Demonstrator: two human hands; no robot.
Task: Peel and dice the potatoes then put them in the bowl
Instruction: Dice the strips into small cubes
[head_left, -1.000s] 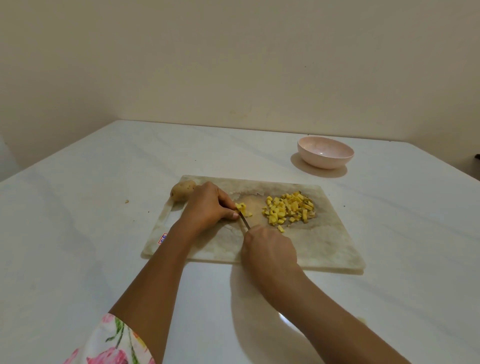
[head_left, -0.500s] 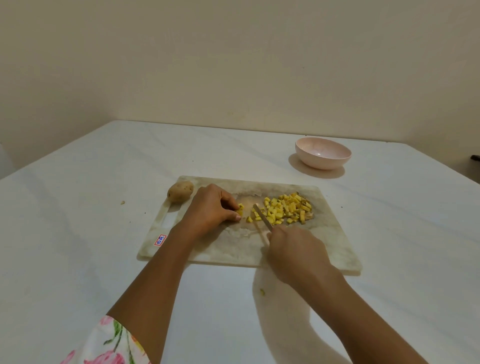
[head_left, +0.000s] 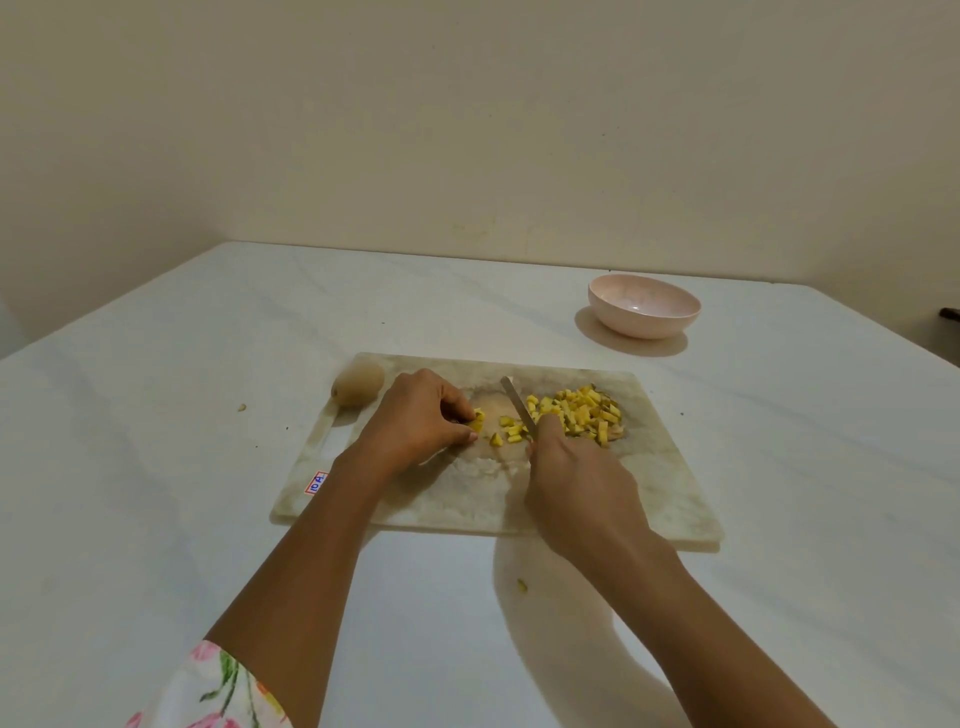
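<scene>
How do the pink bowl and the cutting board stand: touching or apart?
Apart: the head view shows bare table between the pink bowl and the cutting board.

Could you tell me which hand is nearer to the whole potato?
Left. The left hand, pinching a piece, lies just right of the potato; the right hand, holding the knife, is farther right.

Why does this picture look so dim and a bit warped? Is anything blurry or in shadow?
Head view: the light is dim and warm, with no harsh glare; the pink bowl and the right hand throw soft shadows on the white table; the wide lens splays the table's edges; the whole potato looks smeared, while the diced potato pile is fairly crisp.
</scene>
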